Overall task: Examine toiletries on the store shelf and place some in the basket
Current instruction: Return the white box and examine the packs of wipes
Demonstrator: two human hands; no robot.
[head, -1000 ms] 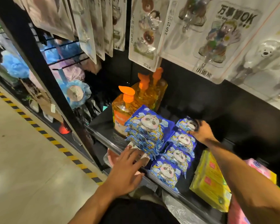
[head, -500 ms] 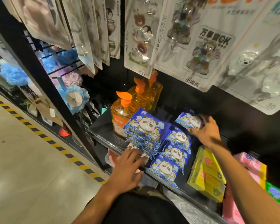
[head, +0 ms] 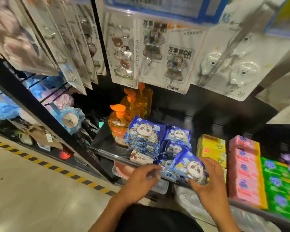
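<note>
A pale, glossy floor [head: 32,198] is seen left of and below the right grip [head: 208,180]. It is crossed by a yellow-and-black striped line [head: 45,163] laid along the foot of the shelving. A black upright post [head: 40,113] is set up and left of the grip. A black shelf board [head: 104,138] and a black back panel [head: 208,104] are seen beyond it.

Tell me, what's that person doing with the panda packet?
Someone is shopping at a store shelf. Their right hand holds a blue panda packet in front of the shelf. The left hand is beside it, fingers curled; too blurred to tell if it grips. More panda packets stacked by the orange soap bottles.
</note>
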